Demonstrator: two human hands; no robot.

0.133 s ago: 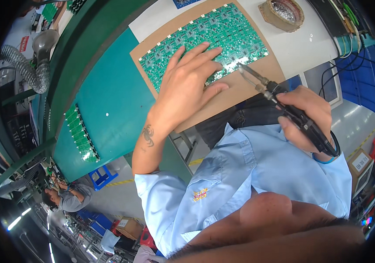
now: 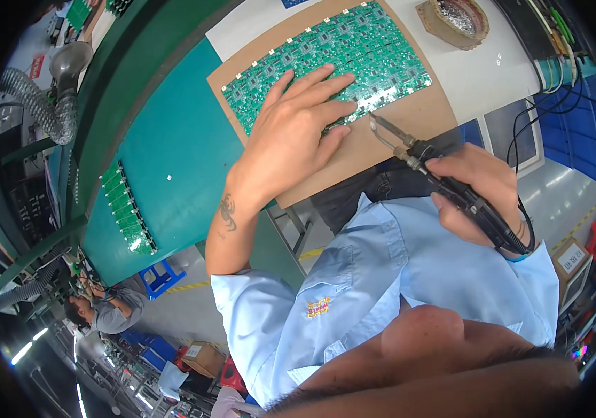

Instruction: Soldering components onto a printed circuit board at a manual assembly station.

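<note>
A large green circuit board panel (image 2: 354, 49) lies on a sheet of brown cardboard (image 2: 409, 115). My left hand (image 2: 294, 125) rests on the panel's near left part, fingers spread, palm down, with nothing gripped. In my right hand (image 2: 475, 188) is a pair of black-handled soldering tweezers (image 2: 444, 173), its cable trailing by the wrist. The two metal tips lie at the panel's near edge, just right of my left fingers. Whether they touch the board I cannot tell.
A round container (image 2: 455, 22) with silvery bits stands at the far right. On the green bench top (image 2: 179, 174), a strip of small green boards (image 2: 127, 212) lies to the left. A flexible metal duct (image 2: 40, 104) hangs at far left; cables (image 2: 521, 122) dangle at right. Another person (image 2: 113, 310) works beyond.
The soldering tweezers and my right hand have moved slightly left and nearer to me. My left thumb has drawn in toward the other fingers.
</note>
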